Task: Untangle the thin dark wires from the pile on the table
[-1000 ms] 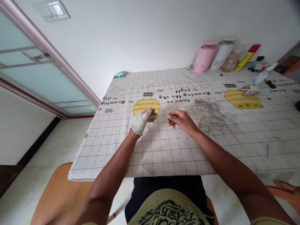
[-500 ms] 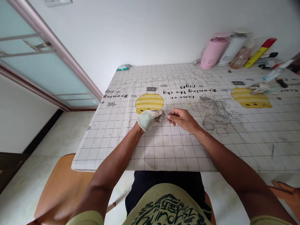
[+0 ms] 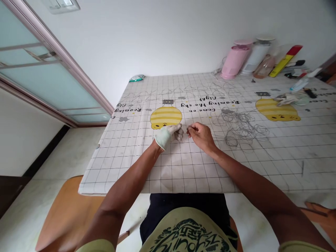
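My left hand [image 3: 169, 135], in a pale work glove, is closed with its thumb and fingers pressed together above the tablecloth. Facing it across a small gap, my bare right hand [image 3: 201, 135] pinches with thumb and forefinger. A faint thin strand shows at the fingertips of both hands; whether it is wire or thread I cannot tell. Just right of my right hand lies a loose tangle of thin grey strand [image 3: 232, 140]. More of the strand [image 3: 164, 93] runs in wavy loops along the back of the table.
A pink cylinder [image 3: 235, 60], a white cylinder [image 3: 256, 57], a bottle [image 3: 263, 68] and a yellow-and-red box [image 3: 285, 62] stand at the back right. In front lie a crumpled glove [image 3: 292, 99] and a clear bottle [image 3: 301, 83]. A green-and-white packet [image 3: 137, 78] sits at the back left corner.
The camera view has shifted slightly. My right hand's fingers have curled in more tightly at the pinch. My left hand keeps nearly the same pose, and the hands remain close together.
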A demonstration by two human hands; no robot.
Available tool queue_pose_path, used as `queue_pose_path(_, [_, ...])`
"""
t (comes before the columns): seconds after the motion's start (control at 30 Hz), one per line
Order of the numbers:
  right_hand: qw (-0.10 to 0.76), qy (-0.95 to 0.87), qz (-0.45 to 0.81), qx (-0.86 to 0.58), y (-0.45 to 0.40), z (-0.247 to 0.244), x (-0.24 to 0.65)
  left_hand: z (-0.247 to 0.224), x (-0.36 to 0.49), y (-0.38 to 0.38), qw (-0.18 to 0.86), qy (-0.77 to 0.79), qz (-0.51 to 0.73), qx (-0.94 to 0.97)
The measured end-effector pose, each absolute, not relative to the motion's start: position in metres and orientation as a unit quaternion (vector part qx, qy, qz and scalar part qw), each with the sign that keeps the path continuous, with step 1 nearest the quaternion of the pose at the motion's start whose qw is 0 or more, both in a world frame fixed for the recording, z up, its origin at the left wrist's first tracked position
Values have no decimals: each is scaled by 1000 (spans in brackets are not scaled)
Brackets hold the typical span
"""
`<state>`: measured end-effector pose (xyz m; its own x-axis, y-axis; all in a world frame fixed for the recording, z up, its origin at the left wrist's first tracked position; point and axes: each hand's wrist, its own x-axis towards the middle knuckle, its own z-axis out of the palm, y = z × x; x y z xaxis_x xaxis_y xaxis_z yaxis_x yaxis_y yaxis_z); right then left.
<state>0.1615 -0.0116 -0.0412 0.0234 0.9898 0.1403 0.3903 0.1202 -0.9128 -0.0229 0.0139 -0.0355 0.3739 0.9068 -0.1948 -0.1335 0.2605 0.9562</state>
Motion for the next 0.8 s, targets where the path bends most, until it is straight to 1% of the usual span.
queue_pose_path(0.13, [443, -625, 286, -576, -9, -49, 160, -36, -18, 16, 667, 429, 360, 492])
queue_pose_path(0.33, [453, -637, 233, -578, -6, -51, 161, -54, -12, 25, 762, 343, 351, 422])
queue_pose_path(0.53, [468, -636, 165, -591, -1, -51, 157, -55, -6, 20, 780, 293, 350, 428])
queue_pose_path(0.67, [478, -626, 185, -587, 4, -53, 156, -48, -3, 16, 792, 300, 351, 399])
queue_pose_path(0.8, [487, -612, 260, -566, 7, -49, 159, -41, -6, 16, 785, 307, 346, 412])
